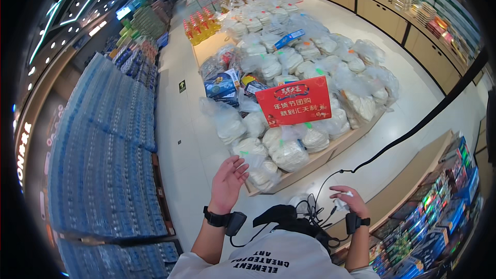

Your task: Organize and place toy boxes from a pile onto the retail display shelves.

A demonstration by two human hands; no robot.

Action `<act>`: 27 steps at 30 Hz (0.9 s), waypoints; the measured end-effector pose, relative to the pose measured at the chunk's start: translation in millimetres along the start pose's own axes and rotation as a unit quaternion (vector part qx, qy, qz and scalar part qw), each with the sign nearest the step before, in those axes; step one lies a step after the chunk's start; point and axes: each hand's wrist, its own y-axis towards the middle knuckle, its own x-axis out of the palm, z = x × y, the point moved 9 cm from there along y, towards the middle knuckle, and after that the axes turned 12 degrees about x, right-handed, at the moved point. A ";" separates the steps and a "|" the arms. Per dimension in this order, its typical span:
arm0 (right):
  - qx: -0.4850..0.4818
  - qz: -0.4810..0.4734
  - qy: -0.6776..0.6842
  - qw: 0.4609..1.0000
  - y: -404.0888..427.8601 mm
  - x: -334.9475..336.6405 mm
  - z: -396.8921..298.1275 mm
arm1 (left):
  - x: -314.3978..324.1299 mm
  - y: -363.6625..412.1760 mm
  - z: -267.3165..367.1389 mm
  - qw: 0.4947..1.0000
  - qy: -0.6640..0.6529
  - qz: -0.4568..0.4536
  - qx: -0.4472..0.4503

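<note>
My left hand [229, 182] is raised by the near left corner of a low wooden display platform [333, 148], fingers loosely spread and holding nothing. Just beyond it lies a knotted clear plastic bag of white, rounded goods [263, 174]; the contents are not clear. Several similar bags cover the platform in a heap. Lower right, my right hand [350, 200] has a crumpled white piece [341, 204], perhaps tissue or thin plastic, between thumb and fingers. Amid the bags stands a red sign [294, 101] bearing writing. Blue boxes [221, 84] lie to its left.
Shrink-wrapped bottle packs [112, 155] are stacked high on the left. A shelf of colourful packets [422, 217] stands close on my right. Black cables [310, 211] hang before my body, and a black strap [422, 124] crosses the right side. Oil bottles [201, 27] stand farther back.
</note>
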 end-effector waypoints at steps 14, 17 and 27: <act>-0.006 0.028 0.010 1.000 108.6 245.9 75.3 | -329.2 -64.7 107.7 0.992 0.012 0.120 -0.021; -0.022 0.057 0.008 0.998 135.6 311.5 75.2 | -417.9 -87.8 160.9 0.987 0.051 0.150 0.039; -0.146 0.026 -0.002 0.989 229.7 496.3 -36.8 | -516.1 -11.5 242.9 0.985 0.030 0.158 0.065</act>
